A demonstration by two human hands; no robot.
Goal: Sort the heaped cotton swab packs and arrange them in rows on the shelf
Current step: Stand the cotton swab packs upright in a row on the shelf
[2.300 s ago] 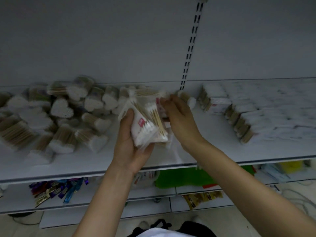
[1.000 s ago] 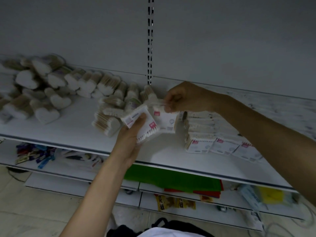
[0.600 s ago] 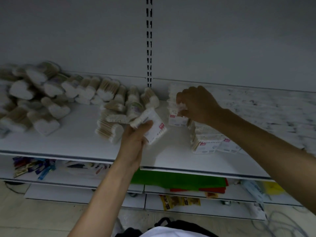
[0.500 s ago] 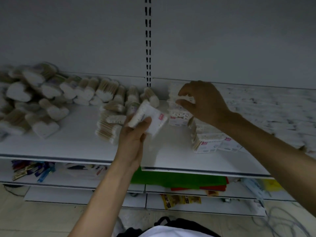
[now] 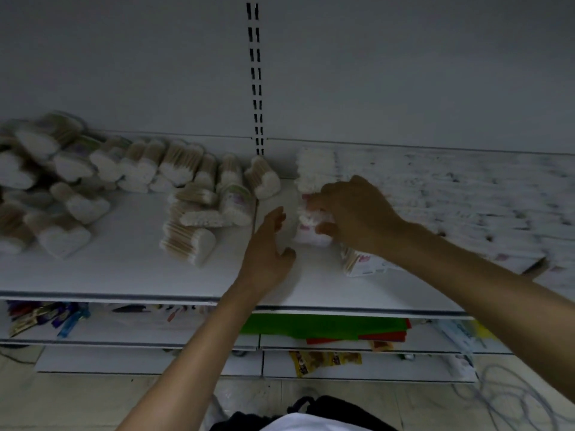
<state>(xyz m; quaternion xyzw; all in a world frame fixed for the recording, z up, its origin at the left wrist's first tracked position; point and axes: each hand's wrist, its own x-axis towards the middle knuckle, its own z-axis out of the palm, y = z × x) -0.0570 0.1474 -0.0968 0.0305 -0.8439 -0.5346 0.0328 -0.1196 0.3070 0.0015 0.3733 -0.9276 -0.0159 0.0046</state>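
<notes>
On the white shelf (image 5: 124,269) a heap of heart-shaped cotton swab packs (image 5: 74,206) sprawls from the far left to the middle. Rectangular white packs with pink labels lie in rows (image 5: 451,206) on the right, blurred. My right hand (image 5: 351,213) pinches one rectangular pack (image 5: 306,233) between fingers and thumb at the left end of those rows, low over the shelf. My left hand (image 5: 267,244) is just left of that pack, fingers straight and thumb spread, gripping nothing. More rectangular packs (image 5: 314,172) are stacked behind, against the back wall.
A slotted upright (image 5: 255,73) runs up the back wall above the shelf joint. Lower shelves hold green and red sheets (image 5: 323,326), colourful wrapped items (image 5: 46,315) on the left and yellow packets (image 5: 323,360). Cables lie on the floor at the right.
My left hand brought its rectangular pack right to the row and let go. My right hand came down from the back stack and took hold of that pack.
</notes>
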